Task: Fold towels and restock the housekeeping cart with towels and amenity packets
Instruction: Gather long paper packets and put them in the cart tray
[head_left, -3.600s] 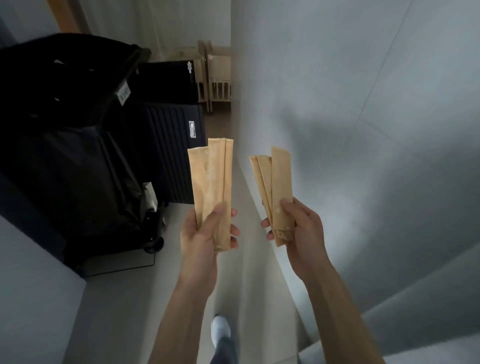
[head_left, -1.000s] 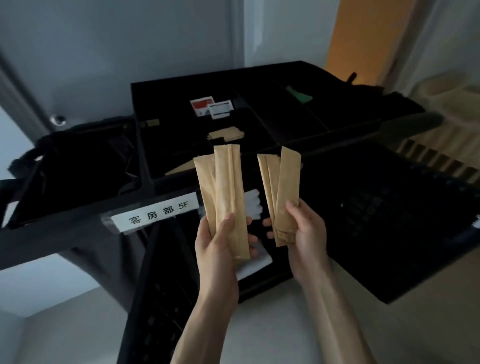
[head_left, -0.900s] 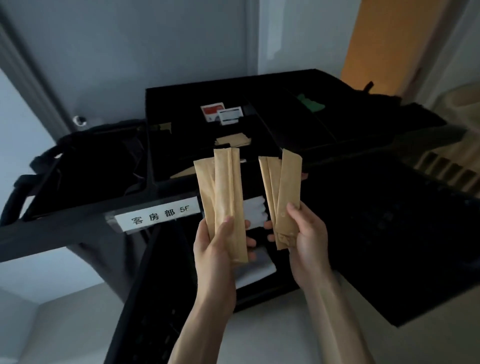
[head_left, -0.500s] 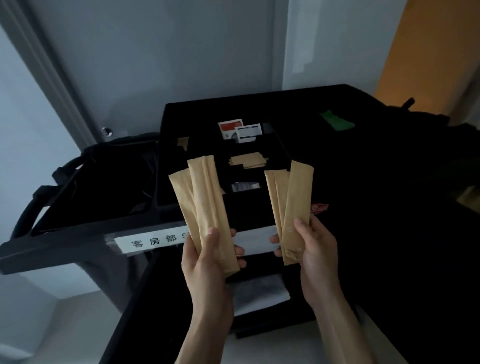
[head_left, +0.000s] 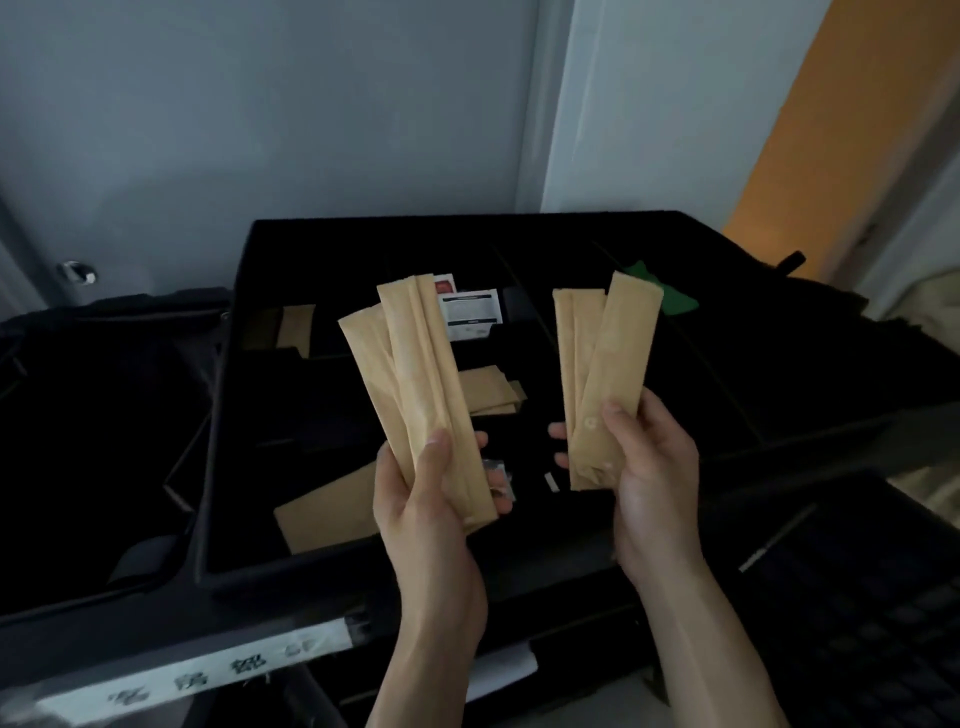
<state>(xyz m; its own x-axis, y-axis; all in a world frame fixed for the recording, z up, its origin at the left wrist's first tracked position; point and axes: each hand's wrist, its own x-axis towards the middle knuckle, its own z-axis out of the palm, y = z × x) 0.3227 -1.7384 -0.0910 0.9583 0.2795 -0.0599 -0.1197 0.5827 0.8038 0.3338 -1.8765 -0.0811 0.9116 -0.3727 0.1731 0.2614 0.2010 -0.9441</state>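
Step in hand: looks like two bundles of amenity packets are being brought over the cart tray (head_left: 223, 415), ready to be dropped in.
Doing it well: each bundle is best lowered flat into a compartment below the fingertips, not tossed, so nothing fans out.
Left hand (head_left: 431, 499): fingers curled, thumb pressed on front, left packets (head_left: 415, 384) gripped.
Right hand (head_left: 644, 467): right packets (head_left: 605, 374) pinched near the bottom, thumb on top.
Beyond the fingers: loose kraft packets (head_left: 491, 395) are already lying in the tray.
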